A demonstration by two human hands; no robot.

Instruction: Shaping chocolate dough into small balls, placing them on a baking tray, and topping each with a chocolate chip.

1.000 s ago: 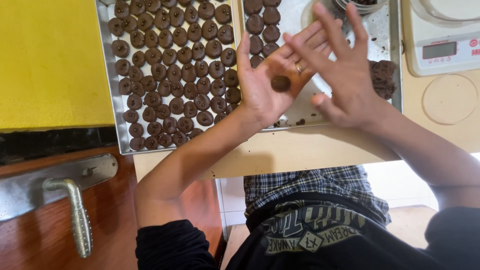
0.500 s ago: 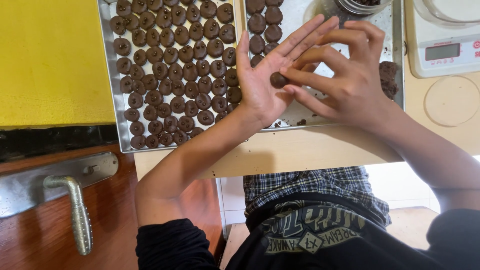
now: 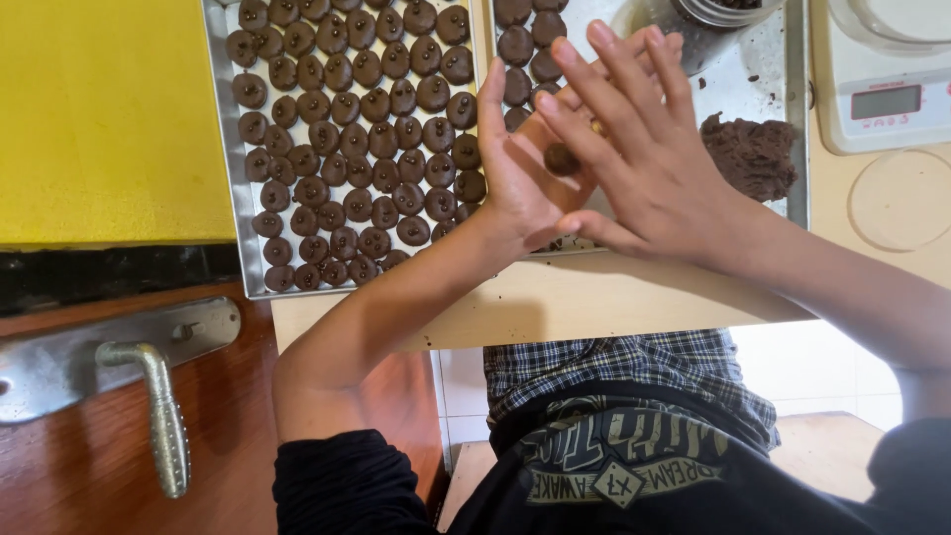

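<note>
Two flat palms pressed around a small brown dough ball (image 3: 562, 159) above metal trays.

Left of the left hand (image 3: 520, 173), a steel tray (image 3: 233, 178) is packed with rows of round chocolate pieces (image 3: 357, 139); beyond the right hand (image 3: 644, 168), a second tray (image 3: 783, 59) holds a few more pieces and a lump of dark dough (image 3: 753, 154). Both hands have fingers straight, together on the ball. The trays sit on a pale counter (image 3: 614, 297); a scale (image 3: 887, 99) stands right, a yellow surface (image 3: 99, 109) and a door handle (image 3: 158, 416) left.
</note>
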